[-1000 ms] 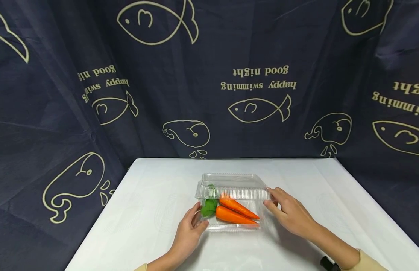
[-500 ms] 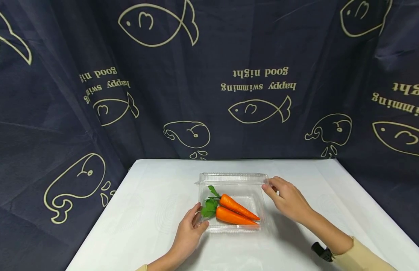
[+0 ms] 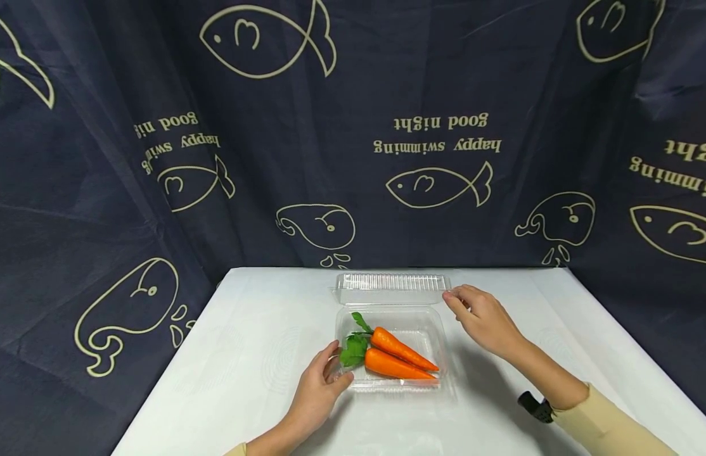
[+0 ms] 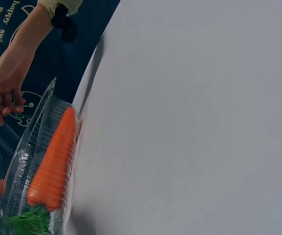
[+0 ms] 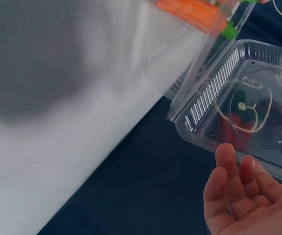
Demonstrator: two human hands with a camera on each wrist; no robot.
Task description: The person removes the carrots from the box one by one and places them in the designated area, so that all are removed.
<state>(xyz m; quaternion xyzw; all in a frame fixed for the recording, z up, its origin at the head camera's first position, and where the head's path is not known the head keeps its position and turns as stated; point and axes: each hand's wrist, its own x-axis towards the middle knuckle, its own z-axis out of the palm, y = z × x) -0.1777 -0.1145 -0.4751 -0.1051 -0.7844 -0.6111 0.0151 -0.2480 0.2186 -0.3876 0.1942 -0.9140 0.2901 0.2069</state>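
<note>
A clear plastic clamshell container (image 3: 396,386) sits on the white table with its hinged lid (image 3: 390,288) raised and leaning back at the far side. Two orange carrots (image 3: 397,366) with green leaf tops lie side by side in the base. My left hand (image 3: 315,392) holds the base at its front left corner, thumb in front and fingers along the left side. By the lid's right edge is my right hand (image 3: 487,322); its fingers (image 5: 225,159) are loosely bent at the rim and do not pinch it. Whether they touch the lid is unclear.
The white table (image 3: 227,354) ends at a dark blue curtain (image 3: 353,158) with fish and whale drawings, hanging behind and at both sides. A black band (image 3: 534,406) is on the right wrist.
The lid has swung up and back, away from the base. My right hand has moved with it toward the far side and loosened from its edge. The left hand stays in place.
</note>
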